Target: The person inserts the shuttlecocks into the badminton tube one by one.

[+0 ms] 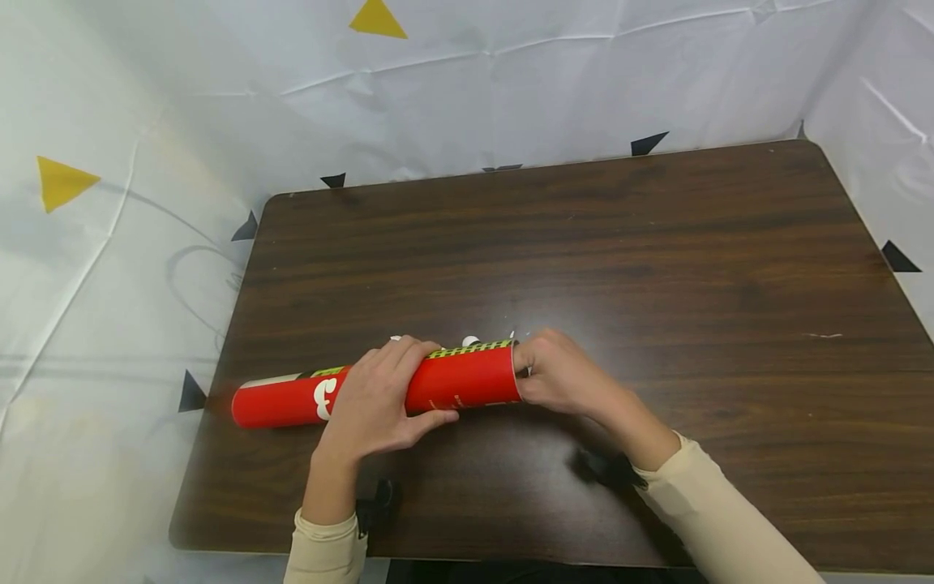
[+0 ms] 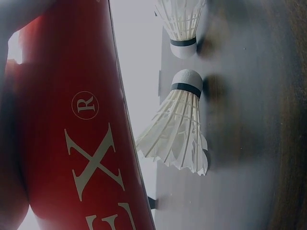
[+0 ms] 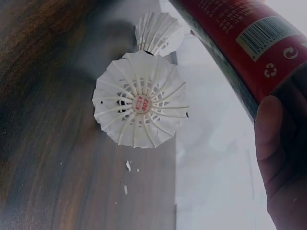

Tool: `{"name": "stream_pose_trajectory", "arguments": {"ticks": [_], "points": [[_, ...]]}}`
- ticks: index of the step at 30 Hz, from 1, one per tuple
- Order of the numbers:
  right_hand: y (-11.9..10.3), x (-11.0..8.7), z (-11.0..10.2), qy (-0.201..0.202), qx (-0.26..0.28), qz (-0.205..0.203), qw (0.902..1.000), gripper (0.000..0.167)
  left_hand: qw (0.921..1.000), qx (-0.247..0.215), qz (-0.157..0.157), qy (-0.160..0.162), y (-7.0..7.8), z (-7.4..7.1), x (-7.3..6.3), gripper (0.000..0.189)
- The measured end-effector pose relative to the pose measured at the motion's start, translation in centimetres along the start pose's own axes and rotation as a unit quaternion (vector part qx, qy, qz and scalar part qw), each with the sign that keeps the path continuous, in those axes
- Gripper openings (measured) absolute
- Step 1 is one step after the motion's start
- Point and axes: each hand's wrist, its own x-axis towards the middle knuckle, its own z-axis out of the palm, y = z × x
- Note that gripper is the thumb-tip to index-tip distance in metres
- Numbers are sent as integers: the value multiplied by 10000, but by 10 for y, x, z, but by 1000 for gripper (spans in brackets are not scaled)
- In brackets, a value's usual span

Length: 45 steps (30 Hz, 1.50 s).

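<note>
A long red shuttlecock tube (image 1: 463, 383) lies across the front left of the table in the head view. My left hand (image 1: 375, 401) grips it around the middle, with the thumb along its near side. At the tube's right-hand mouth is my right hand (image 1: 565, 377), its fingers reaching inside and its thumb (image 3: 268, 122) at the rim. I cannot tell whether those hidden fingers hold anything. Just beyond the tube, white feather shuttlecocks rest on the table. The left wrist view has one shuttlecock (image 2: 180, 127) near another, and the right wrist view shows a shuttlecock (image 3: 144, 122) skirt-on.
The brown wooden table (image 1: 657, 268) stretches away to the back and right. Small white scraps (image 3: 128, 166) lie near the shuttlecocks. White sheeting (image 1: 474, 97) with yellow and black triangles hangs behind the table and at its sides.
</note>
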Motion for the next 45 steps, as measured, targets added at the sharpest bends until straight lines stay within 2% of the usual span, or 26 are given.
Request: {"name": "stream_pose_trajectory", "arguments": {"ticks": [8,12,18,21,25,29,31,32,35,37,39,42,45], "points": [[1,1,1,-10,75,19,10000,16,10000,6,-1,-8,-1,0,0,77],[1,-1,-1,-19,277,24,9996,15,10000,-15,-5,-4,0,0,0,76],[-1,-9,-13,-126,1035,597,9928,14,10000,-67,-19,32,0,-2,1,76],[-2,-15,-23,99,1554,1005,9827,14,9999,-114,-38,55,0,-2,1,75],[2,-25,-34,765,2284,1467,9594,12,9999,-119,-44,87,0,-3,0,74],[16,-33,-33,1299,2452,2020,9393,15,9999,-121,-36,102,0,-3,0,75],[24,-36,-28,1341,2248,2393,9350,19,9998,-133,-39,109,0,-3,0,75],[28,-37,-24,1289,2042,2558,9361,21,9998,-141,-39,113,0,-3,0,75],[34,-40,-9,905,1079,2737,9515,20,9998,-151,-43,114,0,-4,0,75],[35,-41,5,630,265,2523,9652,18,9998,-158,-42,110,1,-4,0,75],[33,-41,20,510,-502,2156,9739,18,9998,-150,-45,110,1,-4,0,75],[29,-39,40,578,-1342,1625,9758,25,9998,-149,-48,115,2,-4,0,76],[24,-35,55,718,-1772,1289,9731,41,9998,-144,-51,105,2,-5,0,75]]}}
